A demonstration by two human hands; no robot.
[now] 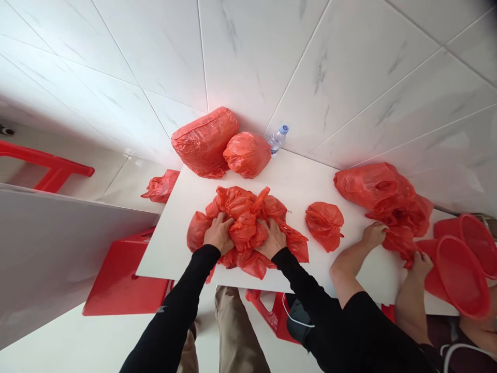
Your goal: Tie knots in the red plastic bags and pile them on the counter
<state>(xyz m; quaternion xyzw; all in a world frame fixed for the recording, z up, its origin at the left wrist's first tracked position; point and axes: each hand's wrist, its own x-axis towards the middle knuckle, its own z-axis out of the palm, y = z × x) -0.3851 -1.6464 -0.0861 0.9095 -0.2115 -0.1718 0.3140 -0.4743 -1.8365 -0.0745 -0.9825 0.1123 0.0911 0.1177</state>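
Observation:
A heap of crumpled red plastic bags [244,230] lies on the white table [166,254] in front of me. My left hand [219,234] grips the left side of a bundled bag in the middle of the heap, fingers curled into the plastic. On the other side of that bundle, my right hand [273,239] is closed on it too, its fingertips partly hidden in the folds. Whatever the bags contain cannot be seen. A single red bag [325,225] lies apart, to the right of the heap.
Two stuffed red bags [205,142] and a water bottle [277,140] stand against the tiled wall. At right a co-worker's hands [376,234] hold a red bag, near more bags [382,189] and red buckets [462,274]. Red stools [120,280] stand below the table.

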